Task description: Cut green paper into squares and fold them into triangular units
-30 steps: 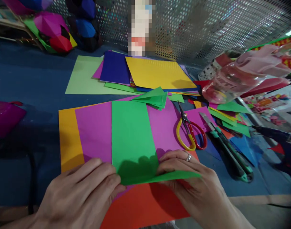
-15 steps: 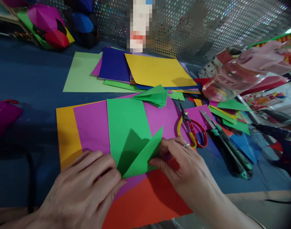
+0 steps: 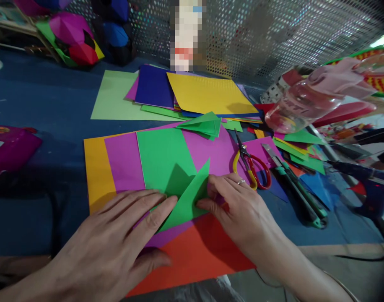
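A green sheet of paper (image 3: 162,153) lies over purple and orange sheets, its near right corner folded up in a slanting flap. My right hand (image 3: 239,205), a ring on one finger, pinches that flap between thumb and fingertips. Flat across the sheet's lower left edge rests my left hand (image 3: 129,235), fingers stretched out, index fingertip at the fold and thumb apart. Beyond the sheet sit folded green paper pieces (image 3: 204,125). Right of them are scissors (image 3: 250,161) with yellow and red handles, and a green-and-black utility knife (image 3: 295,188) with its blade out.
Stacked coloured sheets (image 3: 211,92) lie at the back before a perforated metal panel (image 3: 242,37). A pink clear bottle (image 3: 305,100) stands right, near paper scraps (image 3: 300,147) and a glue gun (image 3: 364,180) with a cord. At left is a purple object (image 3: 12,147).
My left hand's fingers have straightened and slid right along the paper toward the fold. My right hand still pinches the flap. The whole view has shifted slightly.
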A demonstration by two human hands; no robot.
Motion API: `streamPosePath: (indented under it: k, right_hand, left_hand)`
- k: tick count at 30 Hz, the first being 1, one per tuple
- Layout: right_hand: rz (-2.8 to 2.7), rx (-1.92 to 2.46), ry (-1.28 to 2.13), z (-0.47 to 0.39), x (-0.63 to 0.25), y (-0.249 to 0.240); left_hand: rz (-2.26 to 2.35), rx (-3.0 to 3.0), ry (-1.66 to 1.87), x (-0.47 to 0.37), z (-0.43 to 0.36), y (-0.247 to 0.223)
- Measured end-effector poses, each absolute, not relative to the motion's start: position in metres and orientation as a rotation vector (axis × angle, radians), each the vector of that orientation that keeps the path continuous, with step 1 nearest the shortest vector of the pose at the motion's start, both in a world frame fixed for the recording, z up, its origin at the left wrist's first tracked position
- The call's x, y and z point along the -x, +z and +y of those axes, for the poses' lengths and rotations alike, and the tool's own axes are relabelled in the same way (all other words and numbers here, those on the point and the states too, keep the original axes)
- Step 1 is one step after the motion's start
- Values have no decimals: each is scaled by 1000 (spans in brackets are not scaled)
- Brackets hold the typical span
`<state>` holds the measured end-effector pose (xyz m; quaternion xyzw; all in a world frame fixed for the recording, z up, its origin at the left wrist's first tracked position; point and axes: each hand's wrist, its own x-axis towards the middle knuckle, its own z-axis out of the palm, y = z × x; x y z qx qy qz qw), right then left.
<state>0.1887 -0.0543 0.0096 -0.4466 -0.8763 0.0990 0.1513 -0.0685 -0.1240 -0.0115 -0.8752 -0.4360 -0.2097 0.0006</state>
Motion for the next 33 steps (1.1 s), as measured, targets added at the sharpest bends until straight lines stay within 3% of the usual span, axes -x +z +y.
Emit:
streamPosePath:
  k: [16, 25, 33]
  right_hand:
    - [-2772, 1131, 13, -42, -184, 17]
    - [-2758, 1230, 159, -40, -187, 19]
    - [-2807, 1189, -85, -55, -184, 13]
  left_hand:
    - [-1162, 2728, -642, 64, -121, -26]
    - [-1003, 2751, -592, 60, -116, -20]
    - [-1054, 2750, -852, 43, -103, 3]
